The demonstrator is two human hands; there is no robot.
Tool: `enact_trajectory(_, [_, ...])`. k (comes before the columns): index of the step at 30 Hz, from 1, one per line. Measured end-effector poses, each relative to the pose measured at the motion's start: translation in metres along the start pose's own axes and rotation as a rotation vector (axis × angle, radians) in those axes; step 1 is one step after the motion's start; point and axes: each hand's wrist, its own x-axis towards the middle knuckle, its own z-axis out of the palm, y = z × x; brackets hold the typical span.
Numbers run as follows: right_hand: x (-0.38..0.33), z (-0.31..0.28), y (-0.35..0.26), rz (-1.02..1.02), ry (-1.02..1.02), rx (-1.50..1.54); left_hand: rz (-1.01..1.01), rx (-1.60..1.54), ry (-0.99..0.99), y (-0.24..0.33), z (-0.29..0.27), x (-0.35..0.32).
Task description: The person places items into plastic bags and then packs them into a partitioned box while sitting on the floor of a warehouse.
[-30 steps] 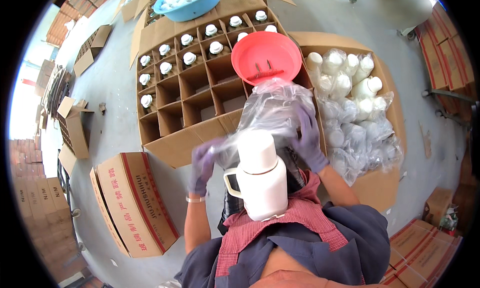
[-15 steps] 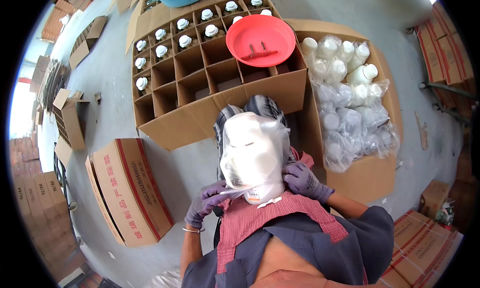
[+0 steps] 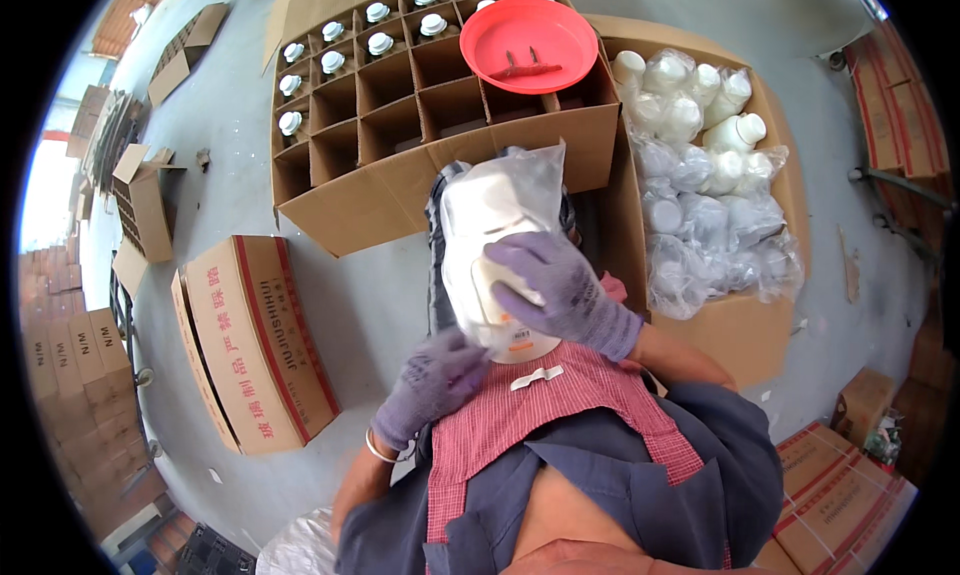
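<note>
On my lap rests a clear plastic bag [image 3: 545, 165] with white plastic bottles inside; the nearest bottle [image 3: 515, 343] has a small label and lies against my red checked apron. My right hand [image 3: 560, 283], in a purple-grey knit glove, curls over one white bottle [image 3: 490, 293], thumb and fingers spread around its sides. At the lower left of the bag is my gloved left hand [image 3: 436, 383], its fingers bent and smeared by motion against the bag's edge. Whether it pinches the film cannot be made out.
Ahead stands a divided carton [image 3: 400, 200] with several white-capped bottles in its cells. A red basin [image 3: 530, 40] holding a red-handled tool with two prongs sits on it. At right, an open carton [image 3: 790, 195] holds bagged white bottles. A closed carton [image 3: 255, 345] stands left.
My right hand has moved from the bag's right edge onto a bottle. My left hand has shifted slightly right along the bag's lower edge. The whole view has tilted a little.
</note>
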Motion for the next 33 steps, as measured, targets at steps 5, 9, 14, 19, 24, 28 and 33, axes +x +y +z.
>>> enact_trajectory(5, [-0.037,-0.017,0.029,-0.048,-0.001,-0.072,0.200,0.578,0.451,-0.026,-0.007,-0.008])
enact_trajectory(9, [-0.044,-0.001,0.013,-0.117,-0.071,0.012,-0.126,-0.315,0.036,-0.063,0.061,-0.024])
enact_trajectory(14, [-0.015,0.011,-0.006,0.134,-0.120,-0.008,0.077,-0.437,-0.283,-0.021,0.050,0.022])
enact_trajectory(19, [-0.023,0.025,0.020,0.290,-0.108,-0.495,0.252,-0.358,-0.424,-0.007,0.059,0.043])
enact_trajectory(24, [-0.094,-0.043,0.058,0.775,-0.183,-0.182,0.263,-0.245,-0.596,-0.009,0.070,0.061])
enact_trajectory(28, [-0.181,-0.057,0.097,1.179,-0.031,-0.015,0.178,-0.256,-0.598,-0.001,0.060,0.063])
enact_trajectory(33, [-0.292,-0.016,0.116,1.333,-0.170,0.930,-0.073,-0.437,-0.587,-0.020,0.065,0.084])
